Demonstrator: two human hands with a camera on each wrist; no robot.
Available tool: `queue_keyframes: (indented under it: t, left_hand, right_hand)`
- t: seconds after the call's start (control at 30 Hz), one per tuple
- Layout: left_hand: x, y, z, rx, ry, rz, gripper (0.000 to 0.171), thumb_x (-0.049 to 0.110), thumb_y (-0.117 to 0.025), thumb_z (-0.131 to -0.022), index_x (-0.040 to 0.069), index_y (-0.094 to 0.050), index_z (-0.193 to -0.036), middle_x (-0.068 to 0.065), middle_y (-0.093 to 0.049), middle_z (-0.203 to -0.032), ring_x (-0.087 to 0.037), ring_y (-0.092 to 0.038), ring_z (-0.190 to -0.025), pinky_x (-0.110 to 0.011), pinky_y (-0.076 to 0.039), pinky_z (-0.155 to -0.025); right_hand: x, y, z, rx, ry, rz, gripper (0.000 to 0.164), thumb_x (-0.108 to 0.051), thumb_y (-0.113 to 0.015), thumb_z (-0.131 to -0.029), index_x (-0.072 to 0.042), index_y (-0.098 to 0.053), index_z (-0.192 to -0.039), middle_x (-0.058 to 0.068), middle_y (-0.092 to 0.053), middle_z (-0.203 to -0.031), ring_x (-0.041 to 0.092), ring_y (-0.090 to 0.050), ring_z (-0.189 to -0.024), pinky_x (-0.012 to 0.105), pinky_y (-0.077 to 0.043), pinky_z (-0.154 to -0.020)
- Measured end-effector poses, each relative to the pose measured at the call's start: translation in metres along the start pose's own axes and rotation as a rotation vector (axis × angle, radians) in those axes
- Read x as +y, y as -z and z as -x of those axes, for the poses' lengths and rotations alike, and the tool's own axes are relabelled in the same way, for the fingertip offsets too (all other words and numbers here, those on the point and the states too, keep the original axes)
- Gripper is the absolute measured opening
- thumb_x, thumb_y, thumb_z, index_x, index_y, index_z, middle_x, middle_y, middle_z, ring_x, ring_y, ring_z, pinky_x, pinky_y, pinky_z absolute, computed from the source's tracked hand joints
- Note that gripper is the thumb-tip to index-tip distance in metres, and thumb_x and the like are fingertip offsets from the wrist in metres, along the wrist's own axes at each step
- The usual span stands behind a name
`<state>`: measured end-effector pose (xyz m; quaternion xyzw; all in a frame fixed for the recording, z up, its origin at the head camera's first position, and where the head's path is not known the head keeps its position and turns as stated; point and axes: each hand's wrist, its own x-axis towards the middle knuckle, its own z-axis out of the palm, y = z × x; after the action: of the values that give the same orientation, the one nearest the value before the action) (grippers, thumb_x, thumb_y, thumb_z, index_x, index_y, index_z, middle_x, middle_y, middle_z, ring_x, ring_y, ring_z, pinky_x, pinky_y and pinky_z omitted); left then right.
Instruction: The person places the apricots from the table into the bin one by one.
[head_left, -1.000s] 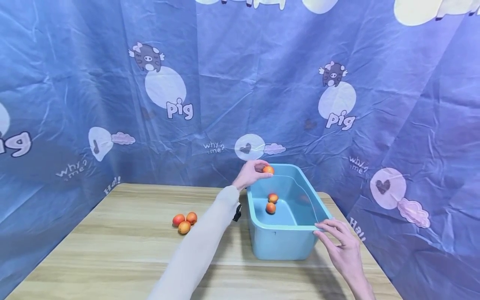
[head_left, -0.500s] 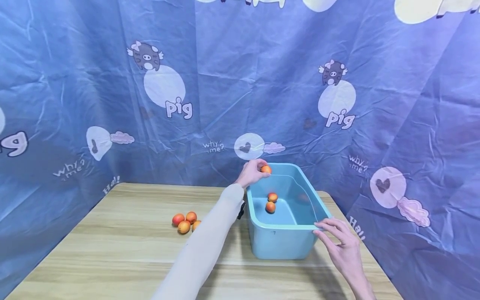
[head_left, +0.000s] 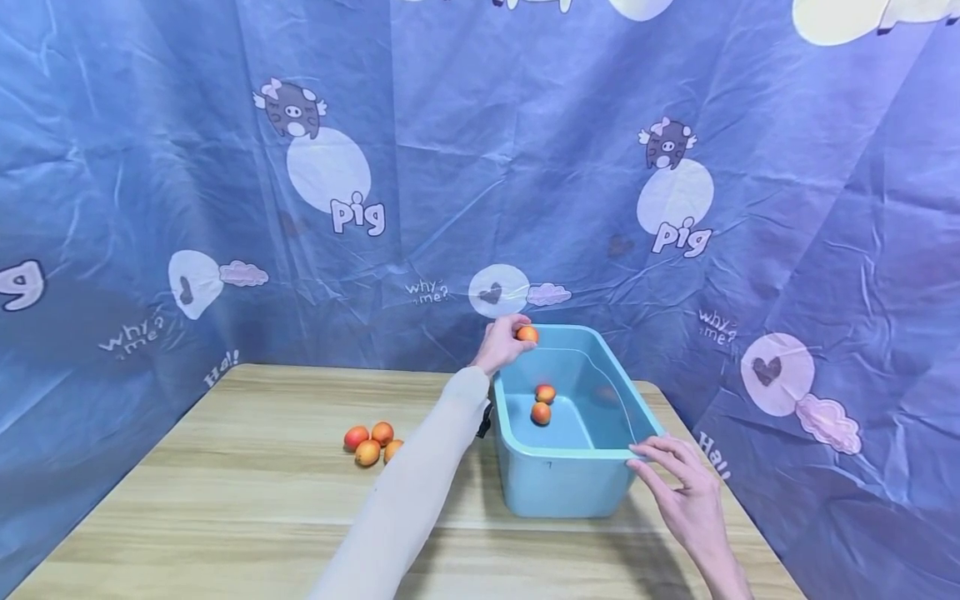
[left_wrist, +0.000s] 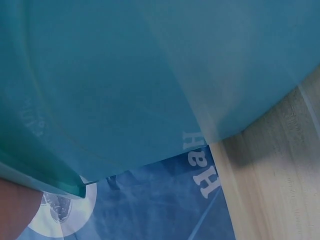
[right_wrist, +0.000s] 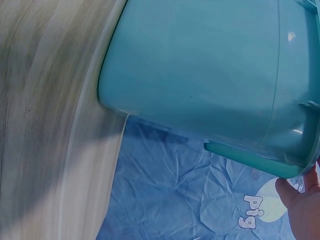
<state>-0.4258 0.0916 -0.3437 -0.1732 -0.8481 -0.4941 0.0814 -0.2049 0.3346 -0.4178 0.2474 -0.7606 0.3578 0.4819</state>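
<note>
At the far left rim of a light-blue plastic bin (head_left: 573,483), my left hand (head_left: 501,346) pinches a small orange-red fruit (head_left: 527,334) between thumb and fingers. The fruit is above the bin's rim level. Two similar fruits (head_left: 541,413) lie on the bin's floor. My right hand (head_left: 686,492) grips the near right corner of the rim, thumb below and fingers on top. The right wrist view shows that thumb (right_wrist: 287,192) by the rim. In the left wrist view the bin's wall (left_wrist: 115,90) fills most of the picture, and the fruit is out of sight.
Several orange-red fruits (head_left: 367,452) sit together on the wooden table (head_left: 225,508), left of the bin; my left sleeve (head_left: 412,492) partly covers one. A blue printed cloth (head_left: 442,167) hangs behind and beside the table. A thin pale line (head_left: 611,387) runs along the bin's inner wall.
My left hand has drifted slightly left and up with the fruit still pinched. The forearm's shift to the right uncovers another fruit on the table. My right hand stays on the rim.
</note>
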Motion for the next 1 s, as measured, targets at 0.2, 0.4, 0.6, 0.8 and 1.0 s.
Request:
queue_keyframes:
  t: [0.2, 0.4, 0.6, 0.8, 1.0]
  left_hand:
    - [0.002, 0.0, -0.001, -0.003, 0.036, -0.021, 0.054, 0.018, -0.078, -0.084, 0.011, -0.059, -0.134, -0.008, -0.065, -0.131, -0.024, -0.06, -0.121, -0.037, -0.048, -0.102]
    - [0.001, 0.002, -0.001, -0.02, 0.05, 0.001, 0.056, 0.018, -0.077, -0.085, 0.011, -0.057, -0.137, -0.007, -0.061, -0.136, -0.026, -0.056, -0.127, -0.039, -0.045, -0.106]
    - [-0.002, 0.009, 0.004, -0.028, 0.036, 0.013, 0.056, 0.021, -0.076, -0.086, 0.01, -0.056, -0.138, -0.007, -0.061, -0.136, -0.026, -0.057, -0.126, -0.04, -0.047, -0.105]
    - [-0.008, 0.018, 0.007, -0.045, 0.011, 0.115, 0.057, 0.02, -0.076, -0.086, 0.009, -0.055, -0.138, -0.008, -0.06, -0.137, -0.03, -0.056, -0.128, -0.04, -0.048, -0.104]
    - [-0.015, 0.027, 0.01, -0.057, -0.035, 0.217, 0.055, 0.015, -0.076, -0.086, 0.006, -0.056, -0.137, -0.011, -0.062, -0.134, -0.031, -0.057, -0.126, -0.038, -0.049, -0.102]
  right_hand:
    - [-0.016, 0.002, -0.009, 0.016, 0.006, 0.005, 0.04, 0.02, -0.078, -0.052, 0.004, -0.075, -0.089, 0.018, -0.066, -0.09, 0.005, -0.058, -0.103, 0.012, -0.042, -0.098]
    - [-0.037, 0.002, -0.019, 0.024, 0.01, -0.01, 0.038, 0.022, -0.077, -0.053, 0.007, -0.073, -0.088, 0.021, -0.065, -0.088, 0.005, -0.059, -0.101, 0.012, -0.043, -0.096]
    - [-0.037, -0.001, -0.018, 0.018, 0.01, -0.012, 0.036, 0.019, -0.078, -0.055, 0.006, -0.074, -0.088, 0.019, -0.065, -0.089, 0.005, -0.057, -0.102, 0.011, -0.042, -0.097]
    - [-0.038, -0.002, -0.019, 0.021, 0.009, -0.028, 0.035, 0.02, -0.078, -0.056, 0.006, -0.074, -0.088, 0.019, -0.065, -0.089, 0.007, -0.057, -0.102, 0.012, -0.042, -0.097]
    - [-0.032, -0.001, -0.014, 0.022, 0.004, -0.031, 0.037, 0.022, -0.077, -0.054, 0.007, -0.074, -0.088, 0.02, -0.065, -0.089, 0.007, -0.058, -0.101, 0.012, -0.043, -0.096]
